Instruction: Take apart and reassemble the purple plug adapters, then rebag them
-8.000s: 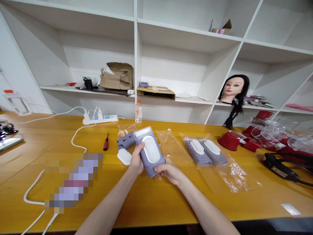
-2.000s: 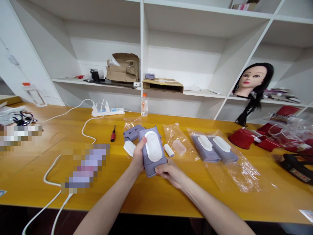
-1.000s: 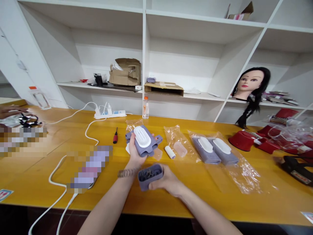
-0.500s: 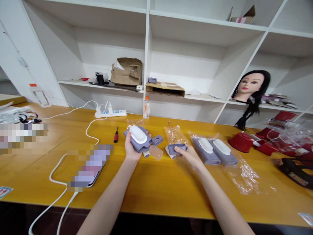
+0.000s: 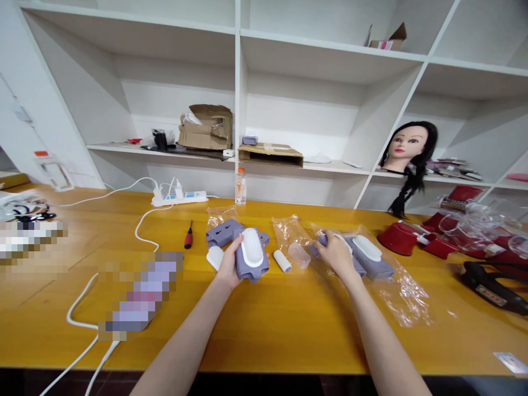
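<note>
Yellow table (image 5: 264, 330): clutter mid-span.
Bagged purple units (image 5: 371, 263): right hand (image 5: 336, 254) lies over nearer one, fingers curved. Gripping or letting go, cannot tell.
Purple device (image 5: 251, 257): clasped sideways in left hand (image 5: 228, 265), lower end just above table.
Risk: one-handed hold slips, device drops, sends white roller (image 5: 282, 260) and clear cap (image 5: 299, 254) rolling.
</note>
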Demonstrator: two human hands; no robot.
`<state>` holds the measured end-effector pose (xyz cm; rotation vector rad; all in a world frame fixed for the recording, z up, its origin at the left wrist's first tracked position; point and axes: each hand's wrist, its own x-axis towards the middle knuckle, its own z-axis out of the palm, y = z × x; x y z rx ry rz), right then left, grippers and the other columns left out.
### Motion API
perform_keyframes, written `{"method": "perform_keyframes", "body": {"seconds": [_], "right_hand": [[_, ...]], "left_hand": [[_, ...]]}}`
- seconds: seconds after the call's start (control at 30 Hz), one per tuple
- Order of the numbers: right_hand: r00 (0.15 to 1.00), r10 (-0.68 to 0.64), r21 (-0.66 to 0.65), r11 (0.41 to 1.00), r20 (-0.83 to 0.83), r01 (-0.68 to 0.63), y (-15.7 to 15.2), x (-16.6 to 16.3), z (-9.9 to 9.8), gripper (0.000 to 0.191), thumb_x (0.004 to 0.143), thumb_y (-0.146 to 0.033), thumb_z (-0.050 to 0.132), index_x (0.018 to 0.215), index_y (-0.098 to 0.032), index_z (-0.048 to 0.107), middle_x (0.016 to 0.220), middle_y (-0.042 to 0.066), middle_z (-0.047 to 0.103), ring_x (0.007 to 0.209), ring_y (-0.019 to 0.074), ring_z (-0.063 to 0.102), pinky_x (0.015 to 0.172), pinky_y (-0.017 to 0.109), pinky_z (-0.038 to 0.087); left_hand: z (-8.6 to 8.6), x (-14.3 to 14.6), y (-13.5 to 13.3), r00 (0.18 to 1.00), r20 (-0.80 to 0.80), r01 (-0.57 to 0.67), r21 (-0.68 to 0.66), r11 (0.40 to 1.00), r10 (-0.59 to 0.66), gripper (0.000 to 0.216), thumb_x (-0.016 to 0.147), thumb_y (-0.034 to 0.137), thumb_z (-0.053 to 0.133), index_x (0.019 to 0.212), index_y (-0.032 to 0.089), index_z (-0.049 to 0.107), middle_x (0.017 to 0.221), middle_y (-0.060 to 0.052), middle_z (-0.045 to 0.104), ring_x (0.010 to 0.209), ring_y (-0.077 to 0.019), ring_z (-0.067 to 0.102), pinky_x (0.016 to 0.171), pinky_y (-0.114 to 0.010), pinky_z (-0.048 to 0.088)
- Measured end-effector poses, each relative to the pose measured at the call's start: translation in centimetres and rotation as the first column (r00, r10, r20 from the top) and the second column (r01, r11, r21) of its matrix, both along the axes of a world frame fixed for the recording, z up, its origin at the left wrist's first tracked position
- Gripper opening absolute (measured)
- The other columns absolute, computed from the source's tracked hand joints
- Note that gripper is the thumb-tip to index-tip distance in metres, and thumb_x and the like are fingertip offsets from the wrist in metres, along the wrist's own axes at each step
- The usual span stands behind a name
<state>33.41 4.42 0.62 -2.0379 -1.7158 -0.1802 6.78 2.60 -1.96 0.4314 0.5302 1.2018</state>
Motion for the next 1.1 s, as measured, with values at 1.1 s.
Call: {"method": "perform_keyframes", "body": {"seconds": [1.1], "right_hand": [[0.892, 0.423, 0.158, 0.903, -0.161, -0.4, -4.6, -13.3, 1.1, 0.031, 0.093, -0.032, 0.022, 0.087, -0.021, 0.05, 0.077, 0.003, 0.064, 0.07, 0.0172, 0.058, 0.062, 0.026, 0.031]], "left_hand": [[-1.1, 3.9, -2.3, 0.949, -0.183, -0.237, 0.127, 0.963, 0.257, 0.047, 0.068, 0.047, 0.063, 0.102, 0.015, 0.061, 0.089, -0.006, 0.069, 0.086, -0.0214, 0.064, 0.078, -0.03, 0.047]]}}
